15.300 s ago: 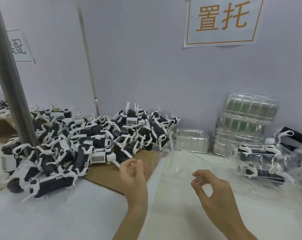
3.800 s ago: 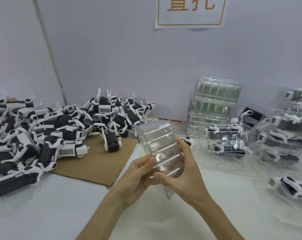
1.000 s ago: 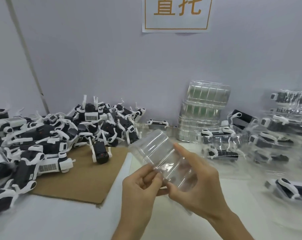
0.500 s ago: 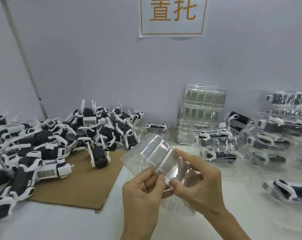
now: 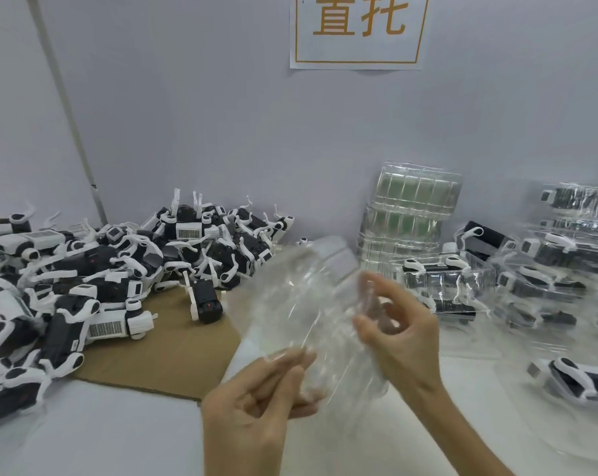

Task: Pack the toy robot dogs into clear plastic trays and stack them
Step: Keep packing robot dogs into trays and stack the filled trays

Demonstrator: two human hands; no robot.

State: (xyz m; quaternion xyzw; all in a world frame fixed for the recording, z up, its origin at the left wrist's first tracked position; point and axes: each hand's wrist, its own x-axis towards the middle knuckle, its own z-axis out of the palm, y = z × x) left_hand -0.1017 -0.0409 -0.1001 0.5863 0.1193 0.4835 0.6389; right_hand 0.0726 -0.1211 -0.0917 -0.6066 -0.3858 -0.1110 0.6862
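Observation:
A clear plastic tray (image 5: pixel 301 304) hangs tilted in the air above the white table (image 5: pixel 112 434), blurred by motion. My left hand (image 5: pixel 253 403) pinches its near lower edge. My right hand (image 5: pixel 399 333) grips its right side with curled fingers. A big heap of black-and-white toy robot dogs (image 5: pixel 95 269) lies at the left on a sheet of brown cardboard (image 5: pixel 160 359). One dog (image 5: pixel 205 302) lies apart at the heap's near right edge. Packed trays with dogs (image 5: pixel 441 283) stand at the right.
A tall stack of empty clear trays (image 5: pixel 411 214) stands against the grey wall behind the held tray. More packed trays (image 5: pixel 572 235) are stacked at the far right, and another packed dog (image 5: pixel 579 379) lies at the near right. A paper sign (image 5: pixel 357 30) hangs on the wall.
The tray has swung up and tilted, and it now looks spread wider between my hands. My left hand has dropped to its lower edge; my right hand has shifted up its right side.

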